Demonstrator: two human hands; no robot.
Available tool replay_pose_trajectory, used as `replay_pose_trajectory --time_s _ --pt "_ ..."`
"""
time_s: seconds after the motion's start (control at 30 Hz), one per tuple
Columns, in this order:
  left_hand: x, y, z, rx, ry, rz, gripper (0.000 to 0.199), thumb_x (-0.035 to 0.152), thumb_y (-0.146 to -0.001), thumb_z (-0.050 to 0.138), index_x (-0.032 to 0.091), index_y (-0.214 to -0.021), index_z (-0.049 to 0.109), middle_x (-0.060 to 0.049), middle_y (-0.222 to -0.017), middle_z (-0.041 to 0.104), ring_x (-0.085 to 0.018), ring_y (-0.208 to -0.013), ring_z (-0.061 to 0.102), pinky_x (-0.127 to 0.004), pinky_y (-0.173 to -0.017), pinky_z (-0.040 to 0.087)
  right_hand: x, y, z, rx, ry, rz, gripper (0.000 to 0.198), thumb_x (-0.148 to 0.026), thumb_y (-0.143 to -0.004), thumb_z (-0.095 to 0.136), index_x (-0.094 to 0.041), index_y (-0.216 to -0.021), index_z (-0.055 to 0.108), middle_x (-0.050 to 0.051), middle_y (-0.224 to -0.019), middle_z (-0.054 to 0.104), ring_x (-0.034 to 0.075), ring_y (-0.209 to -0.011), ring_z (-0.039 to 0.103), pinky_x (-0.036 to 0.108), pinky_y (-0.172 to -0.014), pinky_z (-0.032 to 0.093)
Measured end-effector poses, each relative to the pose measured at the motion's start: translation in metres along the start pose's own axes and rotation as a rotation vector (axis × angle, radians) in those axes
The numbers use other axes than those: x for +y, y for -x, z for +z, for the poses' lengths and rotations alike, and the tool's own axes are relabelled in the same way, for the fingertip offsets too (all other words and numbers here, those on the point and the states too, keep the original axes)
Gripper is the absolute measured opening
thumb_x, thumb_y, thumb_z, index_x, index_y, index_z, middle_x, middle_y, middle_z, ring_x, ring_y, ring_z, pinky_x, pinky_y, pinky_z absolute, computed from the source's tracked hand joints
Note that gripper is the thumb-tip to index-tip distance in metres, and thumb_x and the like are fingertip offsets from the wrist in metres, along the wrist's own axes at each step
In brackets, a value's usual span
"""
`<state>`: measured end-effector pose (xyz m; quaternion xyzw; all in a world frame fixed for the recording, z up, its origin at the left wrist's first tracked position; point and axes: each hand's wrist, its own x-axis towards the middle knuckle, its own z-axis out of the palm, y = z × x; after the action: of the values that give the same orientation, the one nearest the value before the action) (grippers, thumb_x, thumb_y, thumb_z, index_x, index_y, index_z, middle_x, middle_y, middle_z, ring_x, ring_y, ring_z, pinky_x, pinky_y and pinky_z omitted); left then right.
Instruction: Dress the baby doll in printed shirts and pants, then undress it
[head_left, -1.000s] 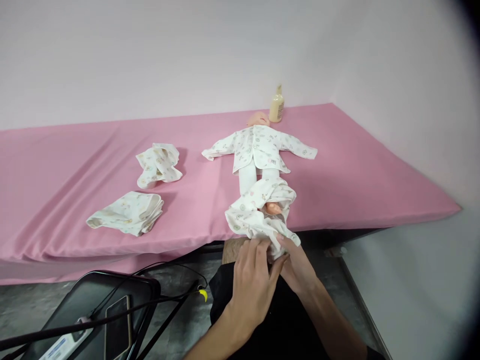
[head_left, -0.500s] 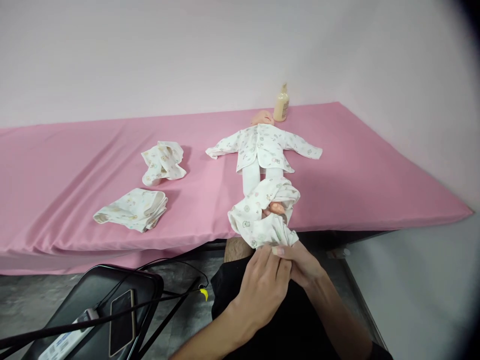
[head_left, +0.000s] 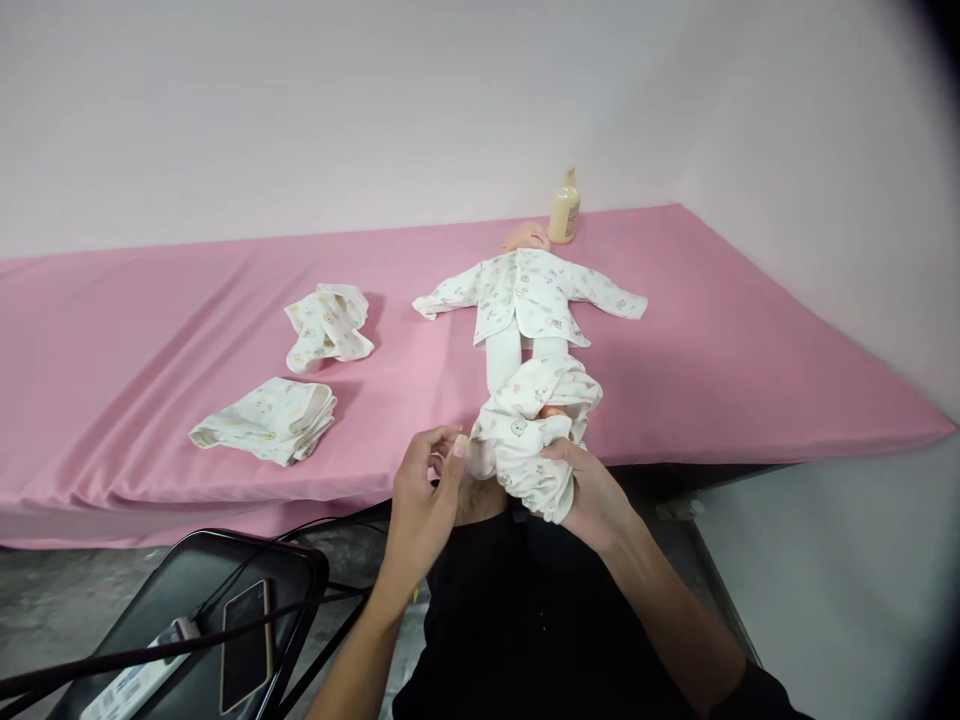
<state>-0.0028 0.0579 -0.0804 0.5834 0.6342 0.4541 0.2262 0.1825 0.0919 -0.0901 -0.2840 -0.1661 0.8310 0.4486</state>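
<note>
A baby doll (head_left: pixel 529 237) lies on its back on the pink-covered table, dressed in a white printed baby jacket (head_left: pixel 536 290) with both sleeves spread out. White printed baby pants (head_left: pixel 540 465) are bunched around its lower legs at the near edge, and a bit of skin-coloured foot (head_left: pixel 553 411) shows inside them. My right hand (head_left: pixel 596 495) grips the right side of the pants, thumb on top. At their left side is my left hand (head_left: pixel 427 490), fingers loosely curved and apart from the thumb, its tips close to the fabric; whether they touch it is unclear.
A pump bottle (head_left: pixel 564 210) stands by the doll's head. Two folded printed cloths, one crumpled (head_left: pixel 330 328) and one flatter (head_left: pixel 266 420), lie on the left of the pink sheet (head_left: pixel 712 340). A black stool (head_left: pixel 187 590) below holds a phone (head_left: pixel 246 645) and power strip (head_left: pixel 142 670).
My left hand has left the gathered pants end beside my right hand and moved left. My right hand now grips the pants higher, and the foot is more covered by fabric.
</note>
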Motion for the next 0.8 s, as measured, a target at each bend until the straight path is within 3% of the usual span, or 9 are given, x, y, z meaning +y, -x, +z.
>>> replay_pose_trajectory --time_s 0.1,0.2,0.3,0.4,0.47,0.53,0.67,0.8 --pt "-0.003 -0.024 -0.003 -0.251 0.087 -0.184 0.049 0.051 -0.093 0.058 0.018 -0.129 0.058 -0.009 -0.117 0.067 -0.020 -0.098 0.063 -0.033 -0.084 0.053 -0.001 -0.002 0.007 -0.038 -0.042 -0.027 0.040 -0.018 -0.076 0.060 -0.022 -0.115 0.068 0.003 -0.109 0.075 0.025 -0.101 0.070 0.039 -0.085 0.058" --pt "-0.003 -0.036 0.002 -0.373 0.171 -0.228 0.051 0.054 -0.087 0.064 0.016 -0.121 0.063 -0.011 -0.114 0.069 -0.023 -0.099 0.064 -0.035 -0.083 0.053 -0.003 -0.001 0.014 -0.109 -0.085 -0.055 0.050 -0.017 -0.075 0.058 -0.024 -0.125 0.065 0.004 -0.116 0.074 0.028 -0.115 0.066 0.044 -0.094 0.056" --pt "-0.002 -0.037 0.004 -0.457 0.282 -0.274 0.044 0.055 -0.087 0.063 0.015 -0.106 0.067 -0.009 -0.102 0.070 -0.021 -0.092 0.065 -0.033 -0.078 0.053 -0.004 0.002 0.015 -0.088 -0.088 -0.054 0.055 -0.017 -0.076 0.061 -0.023 -0.130 0.062 0.005 -0.119 0.073 0.029 -0.120 0.063 0.046 -0.100 0.053" --pt "0.000 -0.035 0.004 -0.400 0.333 -0.294 0.040 0.053 -0.085 0.067 0.016 -0.102 0.066 -0.005 -0.094 0.067 -0.016 -0.081 0.061 -0.028 -0.070 0.052 -0.003 0.005 0.013 -0.039 -0.024 -0.076 0.056 -0.020 -0.079 0.068 -0.023 -0.134 0.061 0.005 -0.121 0.073 0.029 -0.119 0.064 0.045 -0.101 0.052" --pt "0.002 -0.034 0.005 -0.309 0.319 -0.258 0.036 0.049 -0.085 0.068 0.018 -0.104 0.065 -0.003 -0.094 0.064 -0.015 -0.081 0.058 -0.027 -0.069 0.052 -0.001 0.006 0.011 -0.027 0.027 -0.071 0.055 -0.022 -0.082 0.071 -0.024 -0.135 0.060 0.005 -0.123 0.072 0.027 -0.118 0.065 0.043 -0.102 0.052" --pt "0.007 -0.033 0.007 -0.271 0.278 -0.168 0.029 0.043 -0.089 0.065 0.021 -0.107 0.066 -0.004 -0.100 0.064 -0.015 -0.087 0.058 -0.029 -0.078 0.053 0.002 0.006 0.010 -0.020 0.067 -0.056 0.052 -0.024 -0.084 0.073 -0.024 -0.134 0.061 0.006 -0.123 0.072 0.025 -0.115 0.067 0.041 -0.100 0.052" --pt "0.018 -0.024 0.010 -0.377 0.232 0.091 0.022 0.030 -0.097 0.054 0.024 -0.113 0.068 -0.007 -0.120 0.063 -0.020 -0.114 0.056 -0.038 -0.103 0.047 0.004 0.003 0.010 0.025 0.092 -0.058 0.051 -0.027 -0.084 0.076 -0.022 -0.133 0.062 0.005 -0.119 0.073 0.023 -0.108 0.069 0.036 -0.094 0.055" --pt "0.021 -0.013 0.008 -0.514 0.137 0.205 0.033 0.022 -0.098 0.048 0.031 -0.122 0.069 -0.008 -0.138 0.053 -0.023 -0.136 0.044 -0.042 -0.111 0.042 0.001 0.002 0.015 0.046 0.079 -0.038 0.051 -0.032 -0.084 0.076 -0.020 -0.132 0.062 0.007 -0.116 0.073 0.022 -0.102 0.071 0.033 -0.086 0.057"
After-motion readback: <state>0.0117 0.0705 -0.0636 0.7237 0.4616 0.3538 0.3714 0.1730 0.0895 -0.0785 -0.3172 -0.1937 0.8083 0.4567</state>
